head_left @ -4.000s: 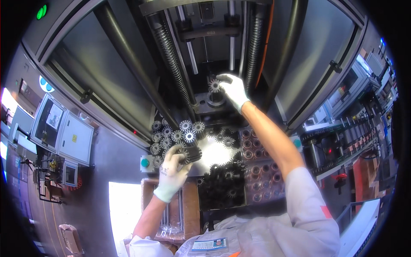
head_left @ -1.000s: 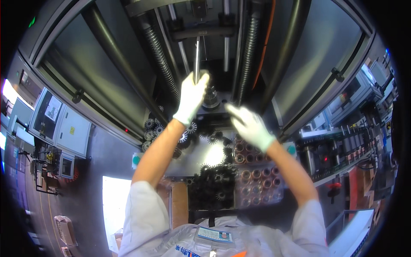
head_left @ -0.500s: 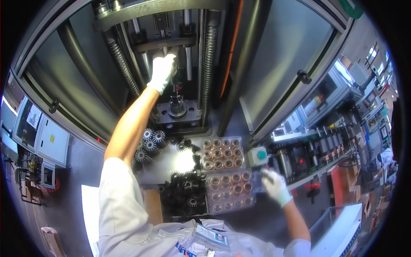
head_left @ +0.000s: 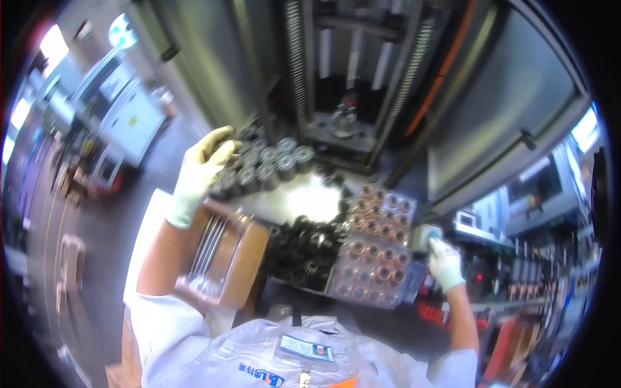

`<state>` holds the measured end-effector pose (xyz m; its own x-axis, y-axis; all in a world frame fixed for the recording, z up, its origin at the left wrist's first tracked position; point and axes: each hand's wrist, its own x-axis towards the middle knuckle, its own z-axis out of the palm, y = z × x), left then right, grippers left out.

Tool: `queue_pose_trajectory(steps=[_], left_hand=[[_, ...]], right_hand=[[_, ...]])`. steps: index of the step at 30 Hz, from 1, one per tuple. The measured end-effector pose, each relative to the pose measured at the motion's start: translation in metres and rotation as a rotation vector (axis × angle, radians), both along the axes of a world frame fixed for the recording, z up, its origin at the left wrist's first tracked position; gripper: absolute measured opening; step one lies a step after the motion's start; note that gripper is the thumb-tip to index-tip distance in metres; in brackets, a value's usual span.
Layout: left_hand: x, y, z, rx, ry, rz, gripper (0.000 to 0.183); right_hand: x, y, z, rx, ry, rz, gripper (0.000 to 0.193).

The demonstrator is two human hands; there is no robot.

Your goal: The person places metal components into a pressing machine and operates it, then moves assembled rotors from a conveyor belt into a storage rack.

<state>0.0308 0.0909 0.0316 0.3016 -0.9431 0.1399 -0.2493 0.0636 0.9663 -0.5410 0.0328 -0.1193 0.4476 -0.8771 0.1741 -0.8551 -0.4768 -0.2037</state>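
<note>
My left hand, in a white glove, is held beside a cluster of silver toothed metal cores. Its fingers are curled but apart, and nothing shows between them. At the right, my gloved right hand has its fingertips at the green button of a pale control box; blur hides how its fingers are bent. Farther back stands the press, where a shiny vertical rod is above the round metal fixture. Neither hand is at the fixture.
Clear plastic trays hold several copper-coloured rings. Dark toothed parts are heaped left of them. A cardboard box with metal rods sits below my left hand. Machine panels flank the press.
My left hand has left the press and moved down and left to the silver cores, its fingers now apart. My right hand has come to the green button. The view has turned left.
</note>
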Motion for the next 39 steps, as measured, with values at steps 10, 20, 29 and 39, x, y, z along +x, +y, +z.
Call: queue_pose_trajectory(steps=[10,20,29,39], left_hand=[[0.053,0.26,-0.003,0.102,-0.037,0.607,0.043],[0.082,0.529,-0.098,0.574,-0.493,0.891,0.059],[0.083,0.546,-0.195,0.519,-0.722,0.777,0.069],[0.087,0.552,-0.201,0.493,-0.788,0.752,0.066]], right_hand=[[-0.022,-0.037,0.001,0.239,0.018,-0.028,0.037],[0.396,0.232,0.05,0.389,-0.421,1.037,0.049],[0.604,0.383,-0.006,-0.077,0.374,1.219,0.053],[0.577,0.432,0.0,0.517,0.105,1.162,0.059]])
